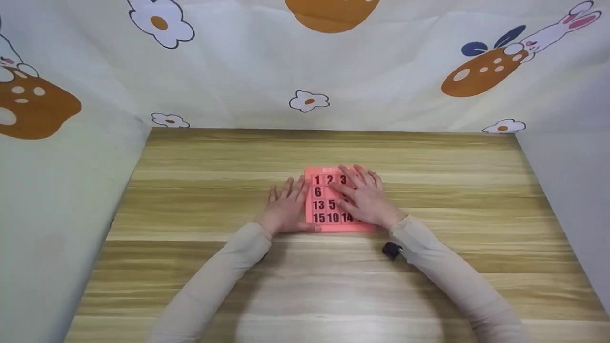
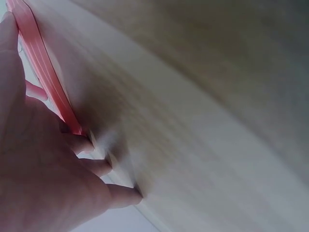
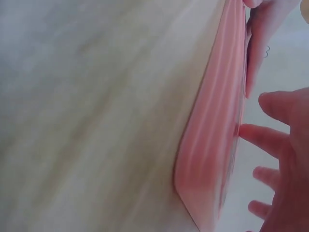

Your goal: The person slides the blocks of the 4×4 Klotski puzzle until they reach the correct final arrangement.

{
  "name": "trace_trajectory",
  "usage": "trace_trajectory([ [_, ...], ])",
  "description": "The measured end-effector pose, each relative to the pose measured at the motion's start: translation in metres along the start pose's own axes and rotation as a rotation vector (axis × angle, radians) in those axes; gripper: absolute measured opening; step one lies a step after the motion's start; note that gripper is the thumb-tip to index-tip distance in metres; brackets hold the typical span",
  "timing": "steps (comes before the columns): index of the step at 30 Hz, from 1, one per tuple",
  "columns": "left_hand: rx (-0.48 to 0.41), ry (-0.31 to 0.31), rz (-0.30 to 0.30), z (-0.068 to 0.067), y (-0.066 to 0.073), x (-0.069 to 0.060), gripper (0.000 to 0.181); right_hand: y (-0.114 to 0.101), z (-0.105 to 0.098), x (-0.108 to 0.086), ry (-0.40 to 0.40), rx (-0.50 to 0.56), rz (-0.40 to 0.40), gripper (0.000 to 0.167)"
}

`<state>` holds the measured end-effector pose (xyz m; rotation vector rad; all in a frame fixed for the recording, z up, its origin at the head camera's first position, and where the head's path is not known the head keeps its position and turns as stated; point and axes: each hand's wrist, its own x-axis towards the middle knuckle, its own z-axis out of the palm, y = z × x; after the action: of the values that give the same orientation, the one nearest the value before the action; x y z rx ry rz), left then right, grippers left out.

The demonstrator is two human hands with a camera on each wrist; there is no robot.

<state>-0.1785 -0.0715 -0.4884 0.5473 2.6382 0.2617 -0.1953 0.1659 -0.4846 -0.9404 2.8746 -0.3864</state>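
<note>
A pink number puzzle point(image 1: 339, 228) lies flat on the wooden table, its tiles showing 1, 2, 3 along the top row and 15, 10, 14 along the bottom. My left hand point(image 1: 286, 209) rests at its left side, thumb on the lower left corner, the other fingers spread along the left edge and the table. Over the right part of the tiles is my right hand point(image 1: 369, 202), fingers spread, hiding several numbers. In the right wrist view one finger of the right hand point(image 3: 285, 145) touches the face of the puzzle point(image 3: 212, 125).
A small black object point(image 1: 391, 250) is on the table point(image 1: 214, 166) beside the right sleeve. Behind the table hangs a pale cloth point(image 1: 238, 71) printed with flowers, rabbits and orange shapes. Pale walls stand at both sides.
</note>
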Motion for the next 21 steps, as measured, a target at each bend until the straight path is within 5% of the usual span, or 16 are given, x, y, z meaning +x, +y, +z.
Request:
trace_trajectory([
  [21,-0.006,-0.004,0.009,0.002,-0.001,0.002,0.121,0.030,-0.015,-0.021,0.125,0.047,0.028,0.051],
])
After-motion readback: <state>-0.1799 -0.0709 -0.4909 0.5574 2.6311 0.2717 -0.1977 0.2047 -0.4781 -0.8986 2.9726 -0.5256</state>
